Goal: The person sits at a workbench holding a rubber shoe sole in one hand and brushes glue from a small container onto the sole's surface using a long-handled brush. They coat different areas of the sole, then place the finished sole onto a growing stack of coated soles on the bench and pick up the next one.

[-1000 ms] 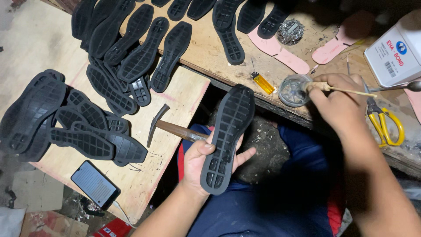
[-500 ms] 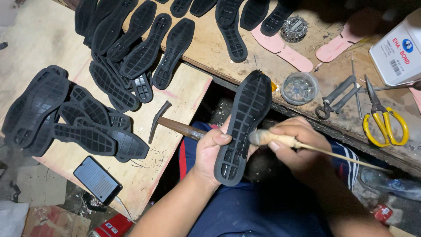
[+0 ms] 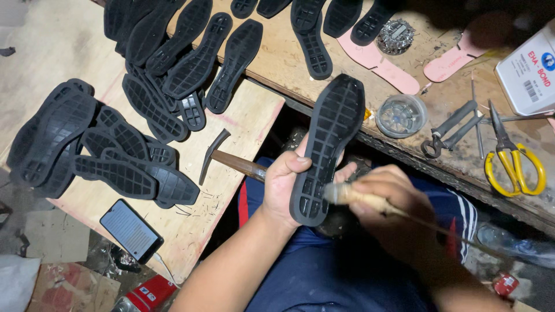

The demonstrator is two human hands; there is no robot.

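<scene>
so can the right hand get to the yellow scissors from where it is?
Probably yes: the scissors lie in the open on the bench, nothing on top of them. But the right hand is holding a brush, so it isn't free to grip.

right hand (image 3: 399, 216) moved from tin, brush (image 3: 361, 198) now on sole (image 3: 328, 147)

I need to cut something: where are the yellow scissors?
In the head view the yellow scissors lie on the bench's right end, beside the dark pliers, below the white tin.
</scene>
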